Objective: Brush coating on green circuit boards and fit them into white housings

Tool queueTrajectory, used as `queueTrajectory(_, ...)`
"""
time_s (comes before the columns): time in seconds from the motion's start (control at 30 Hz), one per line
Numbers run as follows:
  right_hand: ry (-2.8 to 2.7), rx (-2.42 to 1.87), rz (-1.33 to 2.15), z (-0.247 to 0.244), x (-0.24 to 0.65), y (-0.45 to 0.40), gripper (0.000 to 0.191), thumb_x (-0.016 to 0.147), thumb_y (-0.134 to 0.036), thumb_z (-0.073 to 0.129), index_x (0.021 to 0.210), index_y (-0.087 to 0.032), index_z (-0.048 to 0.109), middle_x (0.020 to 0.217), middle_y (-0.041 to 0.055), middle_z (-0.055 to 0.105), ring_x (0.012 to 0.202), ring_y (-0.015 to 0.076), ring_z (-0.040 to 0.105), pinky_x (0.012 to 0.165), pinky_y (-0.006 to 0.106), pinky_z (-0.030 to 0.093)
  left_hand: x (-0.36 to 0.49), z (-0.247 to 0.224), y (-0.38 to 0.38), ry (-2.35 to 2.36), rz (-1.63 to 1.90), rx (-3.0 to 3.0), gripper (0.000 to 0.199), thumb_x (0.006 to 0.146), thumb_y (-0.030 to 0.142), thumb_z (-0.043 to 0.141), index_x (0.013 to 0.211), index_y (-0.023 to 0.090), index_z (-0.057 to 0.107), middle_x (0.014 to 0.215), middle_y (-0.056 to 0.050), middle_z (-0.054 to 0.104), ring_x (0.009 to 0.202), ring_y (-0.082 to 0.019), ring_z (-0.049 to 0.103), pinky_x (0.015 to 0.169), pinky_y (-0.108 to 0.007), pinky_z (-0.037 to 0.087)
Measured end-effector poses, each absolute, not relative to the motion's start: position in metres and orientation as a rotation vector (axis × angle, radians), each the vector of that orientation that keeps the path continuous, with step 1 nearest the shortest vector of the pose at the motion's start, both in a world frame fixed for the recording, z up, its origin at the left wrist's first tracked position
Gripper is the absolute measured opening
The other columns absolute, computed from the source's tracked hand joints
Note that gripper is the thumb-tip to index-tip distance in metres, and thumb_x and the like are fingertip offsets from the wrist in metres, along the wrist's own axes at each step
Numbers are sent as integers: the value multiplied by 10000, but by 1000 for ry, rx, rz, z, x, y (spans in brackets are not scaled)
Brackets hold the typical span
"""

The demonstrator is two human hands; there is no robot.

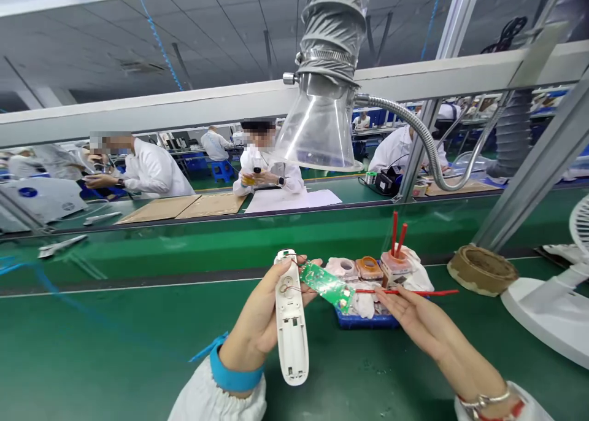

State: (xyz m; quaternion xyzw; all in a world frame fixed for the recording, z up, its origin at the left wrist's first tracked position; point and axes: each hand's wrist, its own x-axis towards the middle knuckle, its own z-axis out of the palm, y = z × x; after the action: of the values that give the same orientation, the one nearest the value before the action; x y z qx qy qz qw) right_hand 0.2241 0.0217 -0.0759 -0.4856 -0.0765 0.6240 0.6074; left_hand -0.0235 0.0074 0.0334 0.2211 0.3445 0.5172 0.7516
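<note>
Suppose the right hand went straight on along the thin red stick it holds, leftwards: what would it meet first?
Probably the green circuit board: the left end of the thin red stick appears at its edge, though depth and contact are unclear.

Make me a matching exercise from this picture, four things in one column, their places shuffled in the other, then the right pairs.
Things:
1. White casing
2. Level red stick
3. Brown round object
4. Blue tray

Places:
A. Beside the white fan's base
B. In the left hand
C. Beneath the small containers
D. In the right hand

Pairs: 1-B, 2-D, 3-A, 4-C
</note>
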Motion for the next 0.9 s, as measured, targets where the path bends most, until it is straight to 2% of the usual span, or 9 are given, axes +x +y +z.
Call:
queueTrajectory(0.13, -257, -1120, 1515, -65, 229, 14, 149, 868, 6, 439, 1009, -38, 455, 987, 238, 622, 958, 259, 638, 856, 305, 554, -14, 31, 19, 621, 1095, 441, 181, 847, 236, 535, 931, 96, 613, 978, -135, 703, 598, -124, 657, 595, -235, 559)
queueTrajectory(0.23, -312, -1168, 1565, -62, 237, 10, 226, 807, 30, 534, 1020, -19, 479, 974, 233, 641, 950, 280, 637, 801, 284, 586, -16, 27, 26, 547, 1076, 440, 178, 826, 244, 571, 913, 96, 617, 924, -130, 710, 697, -158, 673, 665, -252, 553)
queueTrajectory(0.37, -364, -1363, 1538, -65, 248, 17, 149, 787, -1, 601, 925, -31, 552, 860, 199, 682, 797, 233, 684, 631, 193, 605, -28, 25, 32, 540, 1097, 420, 166, 839, 249, 546, 888, 104, 609, 948, -142, 705, 737, -166, 677, 721, -270, 545)
queueTrajectory(0.5, -410, -1465, 1521, -65, 252, 24, 96, 746, -65, 689, 771, -93, 600, 669, 106, 690, 611, 171, 681, 539, 159, 583, -35, 25, 36, 485, 1119, 438, 147, 834, 238, 547, 887, 110, 595, 985, -154, 697, 799, -183, 678, 829, -320, 517)
queueTrajectory(0.6, -495, -1458, 1584, -59, 245, 22, 153, 753, -164, 710, 664, -101, 601, 540, 68, 648, 454, 115, 622, 419, 117, 517, -35, 24, 38, 503, 1102, 456, 163, 817, 235, 572, 917, 109, 595, 963, -146, 702, 840, -202, 673, 859, -345, 502)
queueTrajectory(0.67, -596, -1424, 1627, -52, 234, 19, 221, 781, -222, 689, 631, -92, 591, 511, 62, 628, 378, 79, 564, 337, 94, 437, -34, 23, 39, 524, 1062, 501, 198, 813, 230, 577, 966, 107, 596, 927, -133, 706, 798, -196, 676, 817, -329, 516)
queueTrajectory(0.73, -667, -1350, 1676, -42, 218, 17, 250, 821, -289, 646, 682, -87, 595, 551, 67, 638, 383, 83, 560, 321, 106, 414, -32, 21, 39, 546, 1009, 552, 256, 821, 249, 568, 1035, 109, 589, 872, -112, 705, 717, -177, 672, 763, -318, 529)
queueTrajectory(0.83, -790, -1044, 1907, -26, 188, 16, 255, 891, -383, 528, 931, -135, 575, 636, 41, 655, 491, 159, 635, 401, 210, 517, -27, 16, 39, 601, 978, 612, 335, 841, 370, 537, 1065, 127, 588, 808, -85, 688, 673, -179, 661, 718, -334, 540)
queueTrajectory(0.9, -882, -869, 2094, -18, 171, 17, 356, 936, -442, 401, 1051, -129, 528, 769, 107, 680, 539, 174, 655, 437, 245, 541, -24, 15, 38, 663, 1003, 670, 366, 839, 449, 517, 1024, 142, 597, 816, -78, 679, 694, -186, 659, 683, -323, 544)
